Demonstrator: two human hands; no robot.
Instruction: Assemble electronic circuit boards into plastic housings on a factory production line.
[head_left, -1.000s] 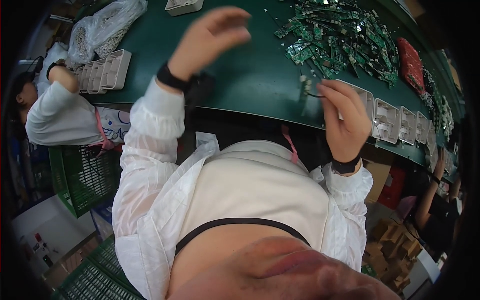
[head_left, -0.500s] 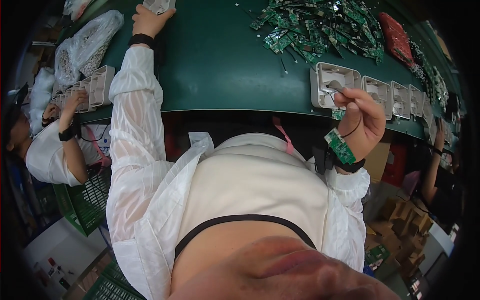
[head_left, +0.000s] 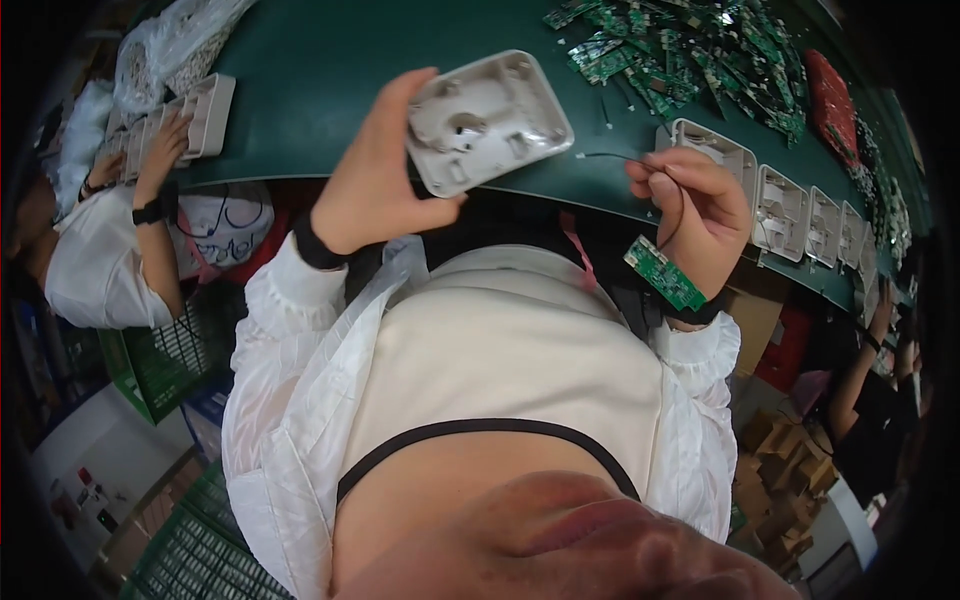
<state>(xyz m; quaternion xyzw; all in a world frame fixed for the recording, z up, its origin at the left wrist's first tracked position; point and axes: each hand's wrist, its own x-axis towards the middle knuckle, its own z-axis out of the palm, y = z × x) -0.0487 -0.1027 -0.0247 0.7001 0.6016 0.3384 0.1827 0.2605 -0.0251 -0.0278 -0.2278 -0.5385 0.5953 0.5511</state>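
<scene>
My left hand (head_left: 375, 175) grips a white plastic housing (head_left: 490, 85) by its left edge, its hollow inner side turned up. The housing is tilted and held over the near edge of the table. To its right, my right hand (head_left: 700, 200) pinches a thin dark cable (head_left: 615, 156) between thumb and fingertips. The cable's small white plug sticks out leftward, close to the housing but apart from it. From the same cable a green circuit board (head_left: 664, 275) dangles below the palm, near the wrist.
A heap of green circuit boards (head_left: 690, 60) covers the table's far right, beside a red bag (head_left: 830, 105). White housings (head_left: 780, 210) line the right edge. At left, a co-worker's hand (head_left: 165, 150) touches more housings (head_left: 210, 115) near clear plastic bags (head_left: 150, 60). Green crates (head_left: 160, 365) stand below.
My left hand has brought the white housing from the far left back toward me and rightward. My right hand has shifted slightly left with the cable and hanging board.
</scene>
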